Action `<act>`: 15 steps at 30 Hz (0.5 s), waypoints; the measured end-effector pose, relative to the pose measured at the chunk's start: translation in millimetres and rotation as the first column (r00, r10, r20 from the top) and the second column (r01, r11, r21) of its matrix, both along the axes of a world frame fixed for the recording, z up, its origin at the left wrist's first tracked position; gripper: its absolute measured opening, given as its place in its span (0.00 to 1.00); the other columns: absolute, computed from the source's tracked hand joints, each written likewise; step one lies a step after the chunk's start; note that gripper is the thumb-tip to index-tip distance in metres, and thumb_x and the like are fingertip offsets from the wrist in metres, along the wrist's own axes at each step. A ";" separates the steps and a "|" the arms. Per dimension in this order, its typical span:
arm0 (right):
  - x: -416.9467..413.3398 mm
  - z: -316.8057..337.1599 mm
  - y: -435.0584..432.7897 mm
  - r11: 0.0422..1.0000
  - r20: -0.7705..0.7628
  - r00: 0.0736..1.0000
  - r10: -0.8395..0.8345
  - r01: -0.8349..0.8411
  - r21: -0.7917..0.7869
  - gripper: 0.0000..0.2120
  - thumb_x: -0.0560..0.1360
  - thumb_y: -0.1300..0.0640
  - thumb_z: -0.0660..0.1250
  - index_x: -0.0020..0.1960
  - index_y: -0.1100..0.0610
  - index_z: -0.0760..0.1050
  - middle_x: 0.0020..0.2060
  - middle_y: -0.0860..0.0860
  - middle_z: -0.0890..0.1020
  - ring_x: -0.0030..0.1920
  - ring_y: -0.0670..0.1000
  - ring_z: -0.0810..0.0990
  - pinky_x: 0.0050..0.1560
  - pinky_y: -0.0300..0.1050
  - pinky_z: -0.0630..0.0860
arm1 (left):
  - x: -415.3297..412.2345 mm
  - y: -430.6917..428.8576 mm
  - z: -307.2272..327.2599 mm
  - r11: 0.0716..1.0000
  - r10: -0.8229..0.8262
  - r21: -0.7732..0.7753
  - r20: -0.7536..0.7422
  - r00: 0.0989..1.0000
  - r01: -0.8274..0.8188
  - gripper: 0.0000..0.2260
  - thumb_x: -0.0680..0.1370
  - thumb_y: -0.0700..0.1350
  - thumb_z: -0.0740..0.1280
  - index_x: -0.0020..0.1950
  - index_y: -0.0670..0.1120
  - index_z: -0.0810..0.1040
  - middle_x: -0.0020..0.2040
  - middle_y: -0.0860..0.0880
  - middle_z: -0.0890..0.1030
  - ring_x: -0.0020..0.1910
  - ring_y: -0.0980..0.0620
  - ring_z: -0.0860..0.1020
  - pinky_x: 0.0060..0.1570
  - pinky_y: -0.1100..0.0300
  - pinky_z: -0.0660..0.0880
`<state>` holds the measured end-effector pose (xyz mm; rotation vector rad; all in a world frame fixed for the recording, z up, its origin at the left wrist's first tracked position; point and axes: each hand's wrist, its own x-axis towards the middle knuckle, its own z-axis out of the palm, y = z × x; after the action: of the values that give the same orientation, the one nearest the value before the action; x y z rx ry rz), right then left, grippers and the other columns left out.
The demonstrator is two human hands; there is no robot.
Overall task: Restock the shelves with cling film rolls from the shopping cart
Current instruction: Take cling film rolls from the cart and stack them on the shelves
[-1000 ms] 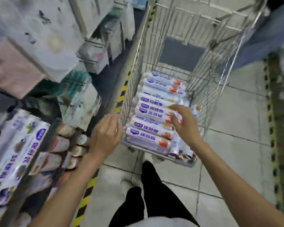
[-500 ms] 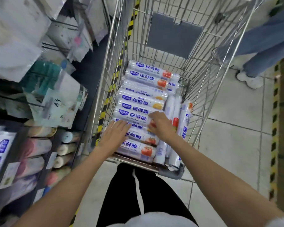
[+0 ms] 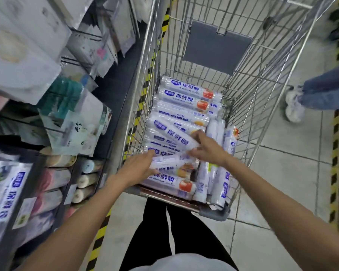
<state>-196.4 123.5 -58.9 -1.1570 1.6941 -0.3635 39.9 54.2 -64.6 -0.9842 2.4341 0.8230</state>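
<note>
Moments after resting flat, left hand [image 3: 139, 168] gripped one cling film roll [image 3: 174, 163], right hand [image 3: 208, 151] a tilted second roll [image 3: 172, 136], lifting from the shopping cart [image 3: 213, 214].

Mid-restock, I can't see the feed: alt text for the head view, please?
Both hands reach into the shopping cart: the left hand grips a cling film roll, the right hand holds a tilted roll. Stocked shelves stand left.

Grey tiled floor [image 3: 292, 163] marked with yellow-black striped tape [image 3: 335, 153].
</note>
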 end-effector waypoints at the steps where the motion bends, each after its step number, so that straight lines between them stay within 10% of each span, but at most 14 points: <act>1: -6.7 15.8 -2.2 1.000 0.074 0.997 -0.024 0.025 -0.019 0.20 0.75 0.58 0.69 0.62 0.59 0.64 0.51 0.54 0.77 0.43 0.52 0.79 0.40 0.44 0.76 | 8.8 -3.5 5.7 0.996 0.071 0.064 -0.045 0.996 -0.068 0.30 0.74 0.62 0.64 0.69 0.46 0.64 0.63 0.46 0.75 0.59 0.45 0.75 0.49 0.55 0.71; 6: -8.4 85.6 -5.6 0.985 0.367 0.924 -0.111 0.150 -0.080 0.11 0.75 0.58 0.68 0.57 0.54 0.75 0.43 0.43 0.81 0.45 0.47 0.81 0.43 0.38 0.75 | 36.8 -8.5 48.6 0.778 0.532 0.510 -0.227 0.816 -0.366 0.39 0.61 0.70 0.67 0.63 0.46 0.73 0.51 0.55 0.79 0.50 0.52 0.77 0.47 0.63 0.73; 9: 12.6 110.9 -11.3 0.981 0.536 0.831 -0.151 0.193 -0.022 0.22 0.73 0.58 0.70 0.65 0.57 0.69 0.49 0.49 0.82 0.51 0.51 0.82 0.44 0.40 0.77 | 46.5 1.7 82.6 0.553 0.735 0.733 -0.204 0.647 -0.397 0.24 0.72 0.55 0.70 0.63 0.44 0.73 0.58 0.49 0.80 0.56 0.52 0.78 0.56 0.61 0.75; 15: 70.6 156.1 -35.0 0.983 0.742 0.660 -0.117 0.185 -0.010 0.25 0.68 0.61 0.68 0.64 0.60 0.67 0.51 0.57 0.81 0.50 0.53 0.82 0.43 0.44 0.79 | 66.8 26.9 147.3 0.231 0.968 0.922 -0.185 0.168 -0.312 0.15 0.72 0.42 0.68 0.58 0.44 0.74 0.43 0.45 0.84 0.38 0.50 0.82 0.38 0.59 0.79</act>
<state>-125.7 88.6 97.3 -0.7508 1.0391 -0.8927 106.7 81.0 82.6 -1.7041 1.3949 2.9014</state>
